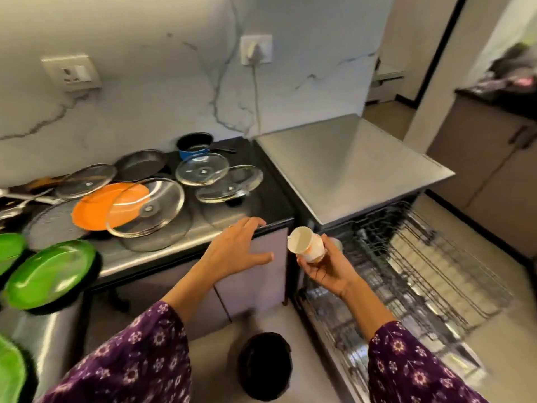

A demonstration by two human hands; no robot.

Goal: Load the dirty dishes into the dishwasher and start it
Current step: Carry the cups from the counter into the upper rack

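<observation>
My right hand [325,269] grips a small white cup [305,244] with orange stains, tilted on its side, just left of the open dishwasher. The dishwasher's wire rack [421,257] is pulled out over the lowered door [363,338]. My left hand [235,248] hovers with spread fingers at the front edge of the counter [180,242], holding nothing. On the counter lie several glass lids [145,207], an orange plate [98,207], a dark pan [139,167] and a blue pot [194,145]. Green plates [49,274] sit at the left.
The dishwasher's steel top [348,164] is bare. A black bin [266,365] stands on the floor between my arms. A plug and cable [255,53] hang on the marble wall. Cabinets [494,170] stand at the right beyond the rack.
</observation>
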